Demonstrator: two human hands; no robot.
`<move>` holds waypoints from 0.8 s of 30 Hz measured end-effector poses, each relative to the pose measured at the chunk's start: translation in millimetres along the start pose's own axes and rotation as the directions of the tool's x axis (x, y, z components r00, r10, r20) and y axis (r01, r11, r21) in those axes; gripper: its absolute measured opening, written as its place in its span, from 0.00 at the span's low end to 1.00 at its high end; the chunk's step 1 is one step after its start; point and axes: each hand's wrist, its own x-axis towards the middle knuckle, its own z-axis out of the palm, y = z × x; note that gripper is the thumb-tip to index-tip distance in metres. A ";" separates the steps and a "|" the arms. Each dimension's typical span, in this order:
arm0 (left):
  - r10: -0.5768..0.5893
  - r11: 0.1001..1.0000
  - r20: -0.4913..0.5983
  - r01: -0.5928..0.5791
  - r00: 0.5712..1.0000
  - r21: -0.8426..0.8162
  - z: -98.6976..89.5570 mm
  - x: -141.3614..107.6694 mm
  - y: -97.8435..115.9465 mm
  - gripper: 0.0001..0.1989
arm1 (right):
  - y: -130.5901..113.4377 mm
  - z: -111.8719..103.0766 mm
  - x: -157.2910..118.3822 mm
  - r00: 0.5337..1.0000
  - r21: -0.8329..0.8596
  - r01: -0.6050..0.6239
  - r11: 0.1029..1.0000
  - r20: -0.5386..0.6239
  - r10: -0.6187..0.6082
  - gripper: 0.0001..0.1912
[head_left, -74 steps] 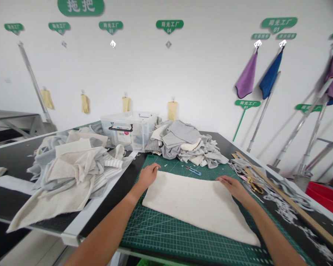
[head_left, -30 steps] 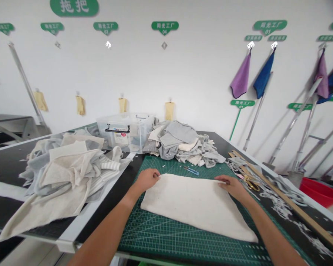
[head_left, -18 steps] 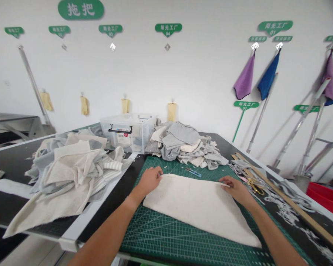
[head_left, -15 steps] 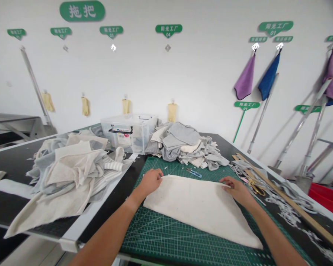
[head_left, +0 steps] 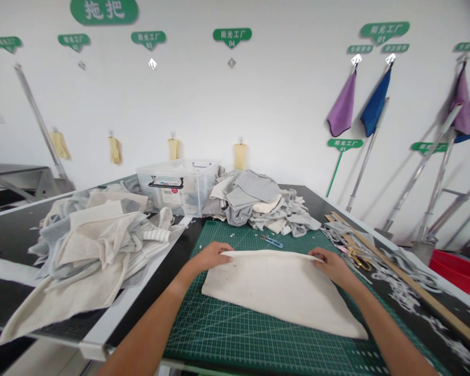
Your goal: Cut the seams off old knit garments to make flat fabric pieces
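Note:
A cream cloth (head_left: pixel 278 292) lies over the green cutting mat (head_left: pixel 227 339), its far edge slightly raised between my hands. My left hand (head_left: pixel 216 255) pinches the far left corner with its fingers closed. At the far right corner, my right hand (head_left: pixel 326 261) grips the same cloth between thumb and fingers. Small blue snips (head_left: pixel 272 241) rest on the mat just beyond the cloth's far edge.
Cloth piles lie at the left (head_left: pixel 97 235) and behind the mat (head_left: pixel 258 201), beside a clear plastic box (head_left: pixel 178 188). Along the right are a wooden strip (head_left: pixel 426 292), gold-handled scissors (head_left: pixel 358 260) and grey scraps (head_left: pixel 407 297). A red basin (head_left: pixel 458 271) stands beyond.
The cloth's far edge looks slightly more lifted and rounded. My left hand's grip has shifted a little, with the thumb now along the edge. The whole view has moved slightly.

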 end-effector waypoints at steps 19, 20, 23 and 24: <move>0.048 0.994 -0.319 -0.015 0.947 0.105 3.0 14.6 -17.2 0.10 | -12.1 -2.3 -3.4 0.996 0.190 -0.067 0.980 -0.052 0.078 0.25; 0.025 0.997 -0.333 0.002 0.943 0.080 3.0 15.4 -19.0 0.10 | -11.0 -2.4 -3.3 0.993 0.179 -0.076 0.981 -0.078 0.091 0.25; -0.068 0.998 -0.368 0.059 0.927 -0.036 3.4 16.7 -23.2 0.09 | -8.9 -2.8 -2.6 0.981 0.135 -0.112 0.984 -0.142 0.131 0.25; -0.090 0.995 -0.377 0.067 0.922 -0.074 3.4 16.7 -23.7 0.10 | -8.5 -2.9 -2.3 0.978 0.113 -0.125 0.986 -0.155 0.142 0.25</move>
